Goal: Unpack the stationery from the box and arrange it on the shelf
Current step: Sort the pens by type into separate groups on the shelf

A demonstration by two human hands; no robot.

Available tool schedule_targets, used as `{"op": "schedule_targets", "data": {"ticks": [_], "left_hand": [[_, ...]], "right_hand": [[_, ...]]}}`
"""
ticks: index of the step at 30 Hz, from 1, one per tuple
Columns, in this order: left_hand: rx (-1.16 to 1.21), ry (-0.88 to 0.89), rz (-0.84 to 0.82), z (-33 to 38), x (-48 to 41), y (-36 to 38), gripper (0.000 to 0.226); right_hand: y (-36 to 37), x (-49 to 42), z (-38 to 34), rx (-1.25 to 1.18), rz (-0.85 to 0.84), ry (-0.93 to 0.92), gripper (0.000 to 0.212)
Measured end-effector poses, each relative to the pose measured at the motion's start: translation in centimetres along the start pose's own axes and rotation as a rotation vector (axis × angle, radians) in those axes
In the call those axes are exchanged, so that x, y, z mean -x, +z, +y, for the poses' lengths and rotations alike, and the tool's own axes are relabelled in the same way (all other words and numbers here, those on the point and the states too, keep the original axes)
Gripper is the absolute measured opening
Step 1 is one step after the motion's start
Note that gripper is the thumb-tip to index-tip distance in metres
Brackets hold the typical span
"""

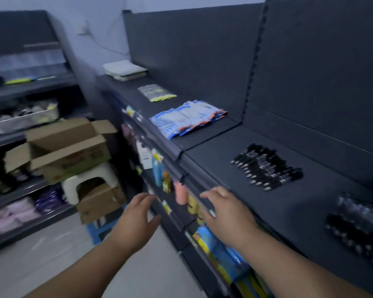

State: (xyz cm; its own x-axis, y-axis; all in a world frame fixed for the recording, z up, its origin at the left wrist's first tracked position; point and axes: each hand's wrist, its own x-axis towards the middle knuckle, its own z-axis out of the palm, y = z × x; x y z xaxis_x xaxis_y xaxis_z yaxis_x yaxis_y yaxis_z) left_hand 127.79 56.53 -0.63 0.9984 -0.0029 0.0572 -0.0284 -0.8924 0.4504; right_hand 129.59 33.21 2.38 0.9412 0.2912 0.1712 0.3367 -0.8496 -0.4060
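Both hands are empty, fingers spreading: the left hand at lower middle, the right hand touching the shelf edge. The box is sitting open at middle left on a white stool. Black pens and blue packets are lying on the shelf. Pens probably feel light, hard and rolly (grab them in bunches). Hanging goods below may be getting in the way.

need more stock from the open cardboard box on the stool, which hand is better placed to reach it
Left. The left hand is empty, off the shelf, on the cardboard box side; the right hand hovers over the shelf edge.
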Motion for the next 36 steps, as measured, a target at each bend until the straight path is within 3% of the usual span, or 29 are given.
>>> {"op": "schedule_targets", "data": {"ticks": [9,20,26,36], "left_hand": [[-0.121,-0.371,-0.066,-19.6,6.8,-7.6,0.065],[-0.146,-0.620,-0.108,-36.8,8.8,-14.1,0.062],[-0.111,-0.680,-0.093,-41.5,2.8,-14.2,0.063],[-0.055,-0.754,0.069,-47.1,-18.2,-16.9,0.063]], "right_hand": [[12.1,-5.0,-12.3,0.113,-0.355,0.014,0.047],[23.1,-14.8,-26.7,0.125,-0.564,-0.083,0.049],[26.5,-23.5,-28.3,0.069,-0.576,-0.110,0.048],[29.2,-48.6,-28.0,0.000,-0.510,-0.208,0.051]]}}
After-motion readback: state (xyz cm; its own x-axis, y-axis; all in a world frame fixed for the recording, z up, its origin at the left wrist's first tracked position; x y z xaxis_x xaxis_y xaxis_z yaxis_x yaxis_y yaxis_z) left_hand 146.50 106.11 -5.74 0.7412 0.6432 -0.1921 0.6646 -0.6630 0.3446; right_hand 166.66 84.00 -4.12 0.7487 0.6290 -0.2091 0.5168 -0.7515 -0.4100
